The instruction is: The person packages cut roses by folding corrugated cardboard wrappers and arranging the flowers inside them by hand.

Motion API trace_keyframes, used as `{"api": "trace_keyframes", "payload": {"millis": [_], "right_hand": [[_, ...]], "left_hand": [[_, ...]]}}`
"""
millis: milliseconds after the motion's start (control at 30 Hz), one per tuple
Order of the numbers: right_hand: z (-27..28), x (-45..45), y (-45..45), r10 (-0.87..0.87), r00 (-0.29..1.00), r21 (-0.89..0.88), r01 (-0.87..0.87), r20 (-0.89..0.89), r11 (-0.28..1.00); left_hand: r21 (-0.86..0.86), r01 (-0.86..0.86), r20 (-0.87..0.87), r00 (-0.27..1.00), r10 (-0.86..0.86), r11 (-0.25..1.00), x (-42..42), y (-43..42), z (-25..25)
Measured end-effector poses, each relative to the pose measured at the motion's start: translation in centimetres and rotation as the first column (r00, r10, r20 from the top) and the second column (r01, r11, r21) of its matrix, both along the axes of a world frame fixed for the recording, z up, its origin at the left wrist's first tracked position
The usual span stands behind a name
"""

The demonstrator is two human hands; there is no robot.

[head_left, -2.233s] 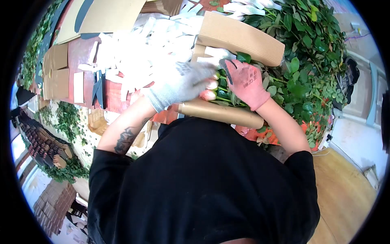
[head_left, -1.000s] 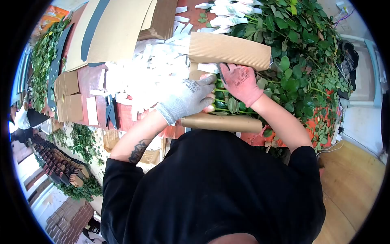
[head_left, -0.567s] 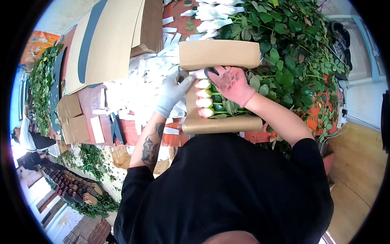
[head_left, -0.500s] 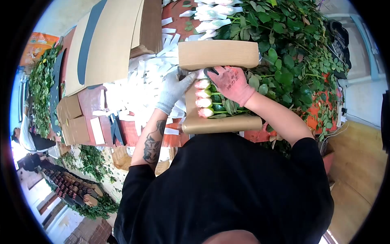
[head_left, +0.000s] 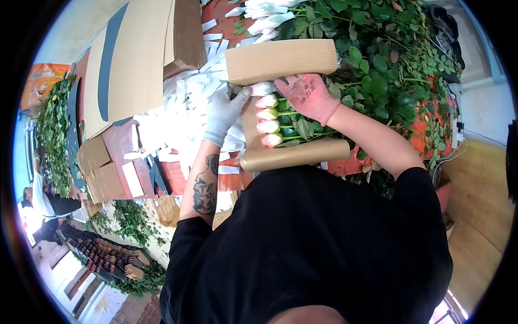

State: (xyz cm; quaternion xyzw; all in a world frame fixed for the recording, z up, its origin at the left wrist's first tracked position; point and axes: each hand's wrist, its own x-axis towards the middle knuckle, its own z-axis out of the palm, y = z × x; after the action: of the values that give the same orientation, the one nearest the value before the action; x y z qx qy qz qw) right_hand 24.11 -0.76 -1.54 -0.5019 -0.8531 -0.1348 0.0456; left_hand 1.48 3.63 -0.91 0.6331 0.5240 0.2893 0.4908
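Observation:
Several pink-and-white roses [head_left: 268,126] lie in a row on brown corrugated wrapping paper [head_left: 294,155], heads to the left and stems to the right. Above them in the row lies a rose in a white foam net [head_left: 263,88], stretched between my two gloved hands. My left hand [head_left: 222,114], in a grey-white glove, is closed at the net's left end, with thumb and fingers pinched together. My right hand [head_left: 310,98], in a pink glove with dark fingertips, is curled around the other end of the netted rose. Its fingertips are partly hidden.
A folded corrugated cardboard flap [head_left: 280,59] stands just beyond the roses. White foam nets [head_left: 189,108] pile up at left, beside large cardboard sheets [head_left: 137,59]. Leafy stems [head_left: 383,70] cover the right side. Dark scissors-like blades [head_left: 157,174] lie near the front left edge.
My view has shifted slightly. The right hand has moved a little right of the left, and more of the netted rose shows between them.

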Motion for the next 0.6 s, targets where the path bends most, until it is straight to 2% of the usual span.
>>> {"api": "trace_keyframes", "payload": {"millis": [67, 133, 167, 233, 367, 433, 467, 533, 567, 600], "right_hand": [[1.5, -0.7, 0.1, -0.013, 1.0, -0.016, 0.013, -0.008, 1.0], [2.3, -1.0, -0.1, -0.033, 0.999, -0.053, 0.031, -0.028, 0.998], [1.9, -0.9, -0.1, -0.038, 0.999, -0.054, 0.036, -0.028, 0.998], [0.2, -0.4, 0.0, 0.042, 0.957, 0.005, -0.042, -0.286, 0.999], [-3.5, 0.3, 1.1, 0.049, 0.965, 0.019, -0.046, -0.259, 0.999], [-4.6, 0.2, 1.4, 0.069, 0.967, 0.027, -0.064, -0.246, 0.998], [-5.0, 0.1, 1.5, 0.077, 0.967, 0.03, -0.071, -0.243, 0.997], [-4.9, 0.3, 1.4, 0.084, 0.969, 0.075, -0.068, -0.234, 0.995], [-4.6, 0.3, 1.4, 0.08, 0.97, 0.09, -0.061, -0.231, 0.994], [-4.3, 0.2, 1.3, 0.051, 0.973, 0.017, -0.049, -0.224, 0.999]], "left_hand": [[-0.018, 0.013, -0.055, 0.998, -0.014, 1.0, -0.3, 0.0, -0.3], [-0.077, -0.028, 0.132, 0.991, 0.038, 0.997, -0.2, -0.2, -1.1], [-0.078, -0.023, 0.131, 0.991, 0.033, 0.997, -0.2, -0.3, -1.2], [-0.033, -0.035, 0.166, 0.985, 0.04, 0.999, -0.1, -0.4, -1.2], [-0.053, -0.018, 0.11, 0.994, 0.024, 0.998, 0.0, -0.5, -0.1], [-0.032, 0.102, -0.099, 0.99, -0.105, 0.994, 0.0, -0.3, 0.0], [-0.032, 0.1, -0.101, 0.99, -0.102, 0.995, -0.2, -0.3, -0.6], [-0.046, 0.029, 0.102, 0.994, -0.024, 0.999, -0.4, -0.2, -2.2], [-0.047, 0.04, 0.1, 0.994, -0.035, 0.998, -0.6, -0.1, -2.3], [-0.068, 0.029, 0.081, 0.996, -0.024, 0.997, -1.0, -0.3, -2.2]]}}
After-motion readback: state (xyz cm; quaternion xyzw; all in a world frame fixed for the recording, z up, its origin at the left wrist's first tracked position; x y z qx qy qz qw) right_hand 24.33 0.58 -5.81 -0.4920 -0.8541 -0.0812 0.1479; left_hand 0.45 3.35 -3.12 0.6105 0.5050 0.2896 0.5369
